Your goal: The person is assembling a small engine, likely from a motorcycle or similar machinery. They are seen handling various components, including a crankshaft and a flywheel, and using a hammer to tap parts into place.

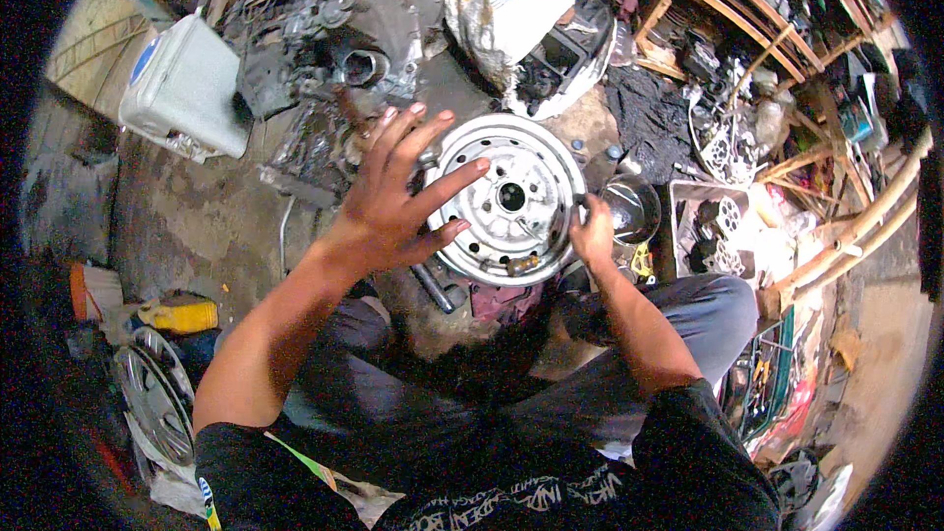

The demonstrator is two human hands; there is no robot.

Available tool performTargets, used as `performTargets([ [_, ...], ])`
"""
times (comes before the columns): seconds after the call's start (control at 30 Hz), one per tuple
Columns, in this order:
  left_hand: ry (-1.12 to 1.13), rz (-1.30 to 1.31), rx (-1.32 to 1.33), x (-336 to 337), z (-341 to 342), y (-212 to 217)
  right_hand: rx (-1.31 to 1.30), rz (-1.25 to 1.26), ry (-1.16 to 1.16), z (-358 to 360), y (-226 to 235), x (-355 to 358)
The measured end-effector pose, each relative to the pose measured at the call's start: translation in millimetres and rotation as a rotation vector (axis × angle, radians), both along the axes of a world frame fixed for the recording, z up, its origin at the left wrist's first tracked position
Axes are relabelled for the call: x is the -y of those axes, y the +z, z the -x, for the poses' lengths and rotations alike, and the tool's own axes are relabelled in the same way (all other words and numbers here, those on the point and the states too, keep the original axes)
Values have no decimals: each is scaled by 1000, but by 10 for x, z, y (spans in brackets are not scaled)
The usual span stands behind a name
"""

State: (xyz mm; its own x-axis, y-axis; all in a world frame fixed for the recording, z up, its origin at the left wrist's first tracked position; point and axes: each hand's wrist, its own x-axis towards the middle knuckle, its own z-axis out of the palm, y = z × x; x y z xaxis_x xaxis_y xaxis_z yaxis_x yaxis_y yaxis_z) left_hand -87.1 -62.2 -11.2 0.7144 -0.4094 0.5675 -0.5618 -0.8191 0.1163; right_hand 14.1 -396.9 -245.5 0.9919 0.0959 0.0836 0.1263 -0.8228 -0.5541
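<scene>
A silvery steel wheel rim (475,208) with a dark centre hole lies in front of me, round face up. My left hand (401,185) hovers at its left side, fingers spread and holding nothing. At the right edge of the rim, my right hand (592,231) has its fingers curled against the outer lip. A small brownish metal part (522,265) rests on the rim's near side. Below the rim's lower left, a dark metal bar with a socket-like end (436,290) lies on the floor.
A dark round bowl (630,209) and a grey tray of metal parts (685,236) stand to the right. Greasy engine parts (369,15) and a white sack (472,10) fill the far side. A pale box (187,88) is at far left, a wooden rack (728,5) at far right.
</scene>
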Motion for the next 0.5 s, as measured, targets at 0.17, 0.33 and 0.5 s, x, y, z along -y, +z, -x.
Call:
performTargets([
  [0.17, 19, 82, 89, 6, -91, -18, -17, -98, -297, -553, -98, 292],
  [0.33, 78, 54, 348, -287, -34, 191, -71, -221, -436, -1082, -630, 228],
  [0.5, 333, 125, 376, -505, 233, 365, -65, -235, -413, -1345, -1079, 410],
])
